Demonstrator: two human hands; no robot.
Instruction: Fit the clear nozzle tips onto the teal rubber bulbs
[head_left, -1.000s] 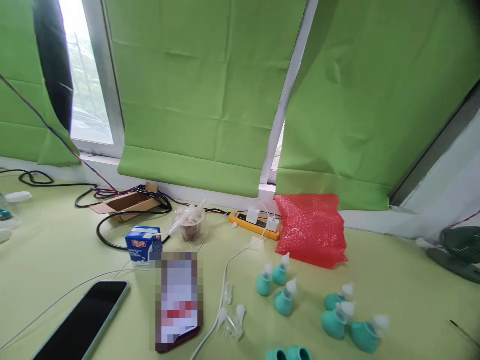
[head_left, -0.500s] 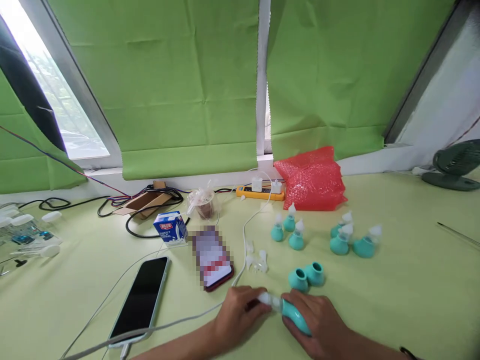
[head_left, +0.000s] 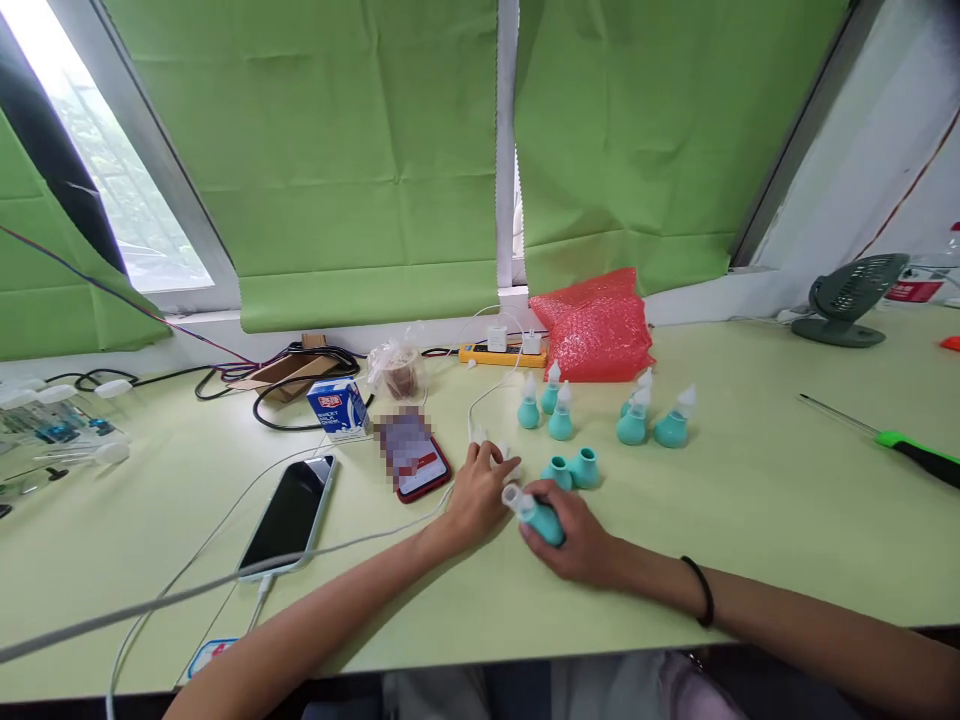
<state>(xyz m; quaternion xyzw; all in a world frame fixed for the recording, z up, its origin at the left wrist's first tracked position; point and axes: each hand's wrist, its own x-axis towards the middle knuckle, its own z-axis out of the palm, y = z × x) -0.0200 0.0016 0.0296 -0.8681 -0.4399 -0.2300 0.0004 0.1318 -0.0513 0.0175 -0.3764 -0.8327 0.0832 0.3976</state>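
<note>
My right hand point(head_left: 574, 530) is closed round a teal rubber bulb with a clear nozzle point(head_left: 534, 511), held just above the yellow-green table point(head_left: 750, 500). My left hand point(head_left: 478, 490) rests on the table beside it, fingers curled over small clear plastic tips point(head_left: 480, 437); what they grip is hidden. Two teal bulbs without nozzles point(head_left: 571, 469) lie just beyond my hands. Several assembled teal bulbs with white tips point(head_left: 600, 412) stand farther back.
A red phone point(head_left: 416, 462), a black phone point(head_left: 289, 513) on a white cable, a milk carton point(head_left: 337, 408), a red bubble-wrap bag point(head_left: 596, 325), a yellow power strip point(head_left: 499, 352), a green-handled screwdriver point(head_left: 900, 446) and a small fan point(head_left: 847, 300) are about.
The view has tilted down and pulled back, bringing my arms into sight. My left hand has come off the bulb's nozzle and reached forward to the clear tips.
</note>
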